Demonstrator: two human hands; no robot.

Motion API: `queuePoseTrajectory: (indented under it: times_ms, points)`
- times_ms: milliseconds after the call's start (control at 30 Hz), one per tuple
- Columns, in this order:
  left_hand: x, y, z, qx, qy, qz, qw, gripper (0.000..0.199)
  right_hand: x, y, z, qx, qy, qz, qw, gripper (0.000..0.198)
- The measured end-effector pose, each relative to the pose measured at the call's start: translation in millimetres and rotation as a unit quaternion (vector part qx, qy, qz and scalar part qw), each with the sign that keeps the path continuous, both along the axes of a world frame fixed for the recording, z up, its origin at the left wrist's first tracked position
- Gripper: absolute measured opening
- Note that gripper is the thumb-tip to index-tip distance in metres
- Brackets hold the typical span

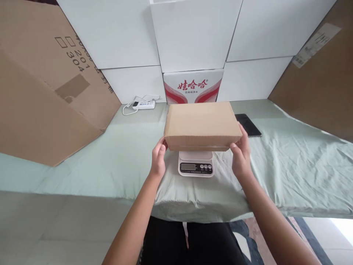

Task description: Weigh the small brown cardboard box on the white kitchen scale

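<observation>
A closed brown cardboard box (202, 119) is gripped at its two ends, over a white kitchen scale (195, 168). My left hand (159, 158) holds the box's near left corner, fingers tucked along its side. At the near right corner my right hand (242, 151) has its thumb on the front face and its fingers round the end. The box hides most of the scale's platform; its small grey display and row of buttons show in front. Whether the box touches the platform, I cannot tell.
A pale green cloth (116, 158) covers the table. Behind the box stands a red-and-white carton (193, 86) against white panels. A white power strip (143, 105) with a cord lies back left, a black tablet (248, 125) at right. Large cardboard sheets (49, 92) flank both sides.
</observation>
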State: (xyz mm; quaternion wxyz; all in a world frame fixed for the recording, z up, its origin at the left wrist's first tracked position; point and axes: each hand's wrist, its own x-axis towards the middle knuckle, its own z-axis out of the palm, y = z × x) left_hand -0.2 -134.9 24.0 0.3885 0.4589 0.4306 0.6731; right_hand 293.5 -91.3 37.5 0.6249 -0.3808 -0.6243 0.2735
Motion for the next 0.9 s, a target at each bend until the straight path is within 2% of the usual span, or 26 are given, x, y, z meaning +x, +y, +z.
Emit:
queuePoseTrajectory:
  times_ms: [100, 200, 333, 433, 600, 900]
  points:
    - [-2, 24, 16.8, 0.020, -0.002, -0.002, 1.000, 0.077, -1, 21, 27, 0.019, -0.020, 0.007, 1.000, 0.074]
    - [-3, 62, 25.1, 0.023, -0.011, -0.007, 1.000, 0.079, -8, 58, 37, 0.040, -0.026, 0.015, 0.999, 0.076]
    - [-3, 111, 10.4, 0.009, -0.031, 0.001, 0.999, 0.088, -23, 107, 13, 0.024, 0.005, 0.008, 1.000, 0.082]
    - [-4, 129, -8.9, 0.003, -0.052, 0.013, 0.999, 0.094, -30, 126, -12, 0.009, 0.008, 0.007, 1.000, 0.090]
    - [-8, 136, -27.8, -0.046, -0.064, 0.009, 0.997, 0.087, -29, 134, -31, -0.038, 0.015, 0.017, 0.999, 0.088]
    - [-9, 142, -35.8, -0.081, -0.060, 0.014, 0.995, 0.084, -26, 144, -49, -0.071, 0.035, 0.023, 0.997, 0.080]
